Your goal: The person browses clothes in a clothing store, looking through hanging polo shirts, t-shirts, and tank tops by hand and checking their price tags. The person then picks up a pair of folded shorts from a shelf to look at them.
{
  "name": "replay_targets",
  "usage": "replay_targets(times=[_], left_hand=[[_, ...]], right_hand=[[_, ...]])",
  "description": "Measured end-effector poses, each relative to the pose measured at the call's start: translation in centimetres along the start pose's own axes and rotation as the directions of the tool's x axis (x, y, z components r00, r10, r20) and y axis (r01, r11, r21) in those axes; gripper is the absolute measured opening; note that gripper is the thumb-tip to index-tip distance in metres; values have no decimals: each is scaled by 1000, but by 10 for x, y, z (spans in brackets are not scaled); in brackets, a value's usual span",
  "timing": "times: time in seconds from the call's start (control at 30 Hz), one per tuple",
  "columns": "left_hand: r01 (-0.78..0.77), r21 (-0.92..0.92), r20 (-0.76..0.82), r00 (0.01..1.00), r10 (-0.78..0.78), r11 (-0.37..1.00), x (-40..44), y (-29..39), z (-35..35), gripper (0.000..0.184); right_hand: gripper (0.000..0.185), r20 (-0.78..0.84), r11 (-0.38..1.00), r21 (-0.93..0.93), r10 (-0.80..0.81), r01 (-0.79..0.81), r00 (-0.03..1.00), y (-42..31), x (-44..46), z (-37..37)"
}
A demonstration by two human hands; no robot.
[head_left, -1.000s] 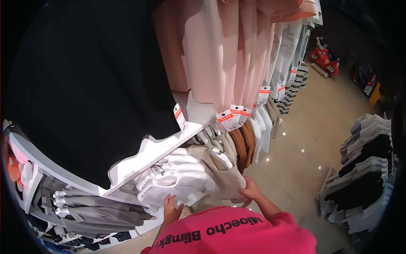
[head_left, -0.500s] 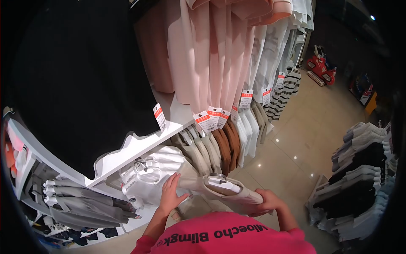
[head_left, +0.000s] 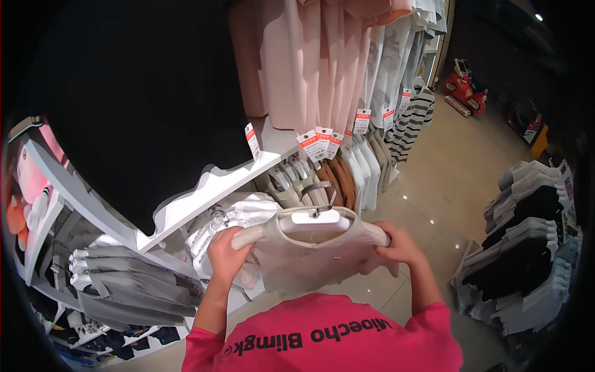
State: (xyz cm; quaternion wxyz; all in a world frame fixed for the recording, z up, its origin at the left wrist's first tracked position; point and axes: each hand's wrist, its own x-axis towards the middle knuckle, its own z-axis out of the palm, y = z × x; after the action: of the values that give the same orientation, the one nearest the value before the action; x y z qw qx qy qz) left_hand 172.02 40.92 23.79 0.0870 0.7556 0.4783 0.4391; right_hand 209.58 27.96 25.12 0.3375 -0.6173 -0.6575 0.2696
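A beige T-shirt on a white hanger is stretched out in front of my chest. Its metal hook points away from me. With closed fingers my left hand grips the shirt at its left shoulder. My right hand holds the opposite shoulder, thumb on top and fingers curled out of sight beneath. White shirts hang just beyond my left hand. Behind the hook are more beige shirts and brown ones.
A white shelf runs diagonally above the lower rail. Long pink garments with price tags hang over it. Grey clothes hang at lower left. Another clothes rack stands right, and a red toy motorbike is farther off.
The beige shirt has turned to lie square before me, hook now raised and facing away. My left hand has gone from open fingers beside the shirt to gripping its shoulder.
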Motion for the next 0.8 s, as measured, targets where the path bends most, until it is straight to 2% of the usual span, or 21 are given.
replay_targets(times=[0.1,0.17,0.37,0.5,0.57,0.67,0.8], left_hand=[[84,34,-13,996,-83,996,-3,-4,-31,34],[81,73,-28,996,-79,994,-10,-11,-50,34],[220,134,-30,975,-218,966,-30,-25,-100,41],[202,145,-102,977,-189,968,-38,-35,-120,41],[179,152,-132,978,-159,972,-43,-44,-125,40],[197,107,-178,968,-176,975,-50,-56,-133,43],[129,29,-213,970,-121,991,-67,-65,-142,45]], right_hand=[[48,-148,990,-83,-122,110,982,-14,11,24],[48,-176,982,-103,-175,159,969,-25,16,39],[47,-221,960,-172,-256,220,941,-50,21,82],[46,-296,959,-210,-250,193,922,-64,25,109],[43,-393,962,-219,-241,164,887,-73,21,120],[40,-443,968,-181,-236,171,865,-75,16,132],[39,-449,971,-180,-222,155,865,-82,0,142]])
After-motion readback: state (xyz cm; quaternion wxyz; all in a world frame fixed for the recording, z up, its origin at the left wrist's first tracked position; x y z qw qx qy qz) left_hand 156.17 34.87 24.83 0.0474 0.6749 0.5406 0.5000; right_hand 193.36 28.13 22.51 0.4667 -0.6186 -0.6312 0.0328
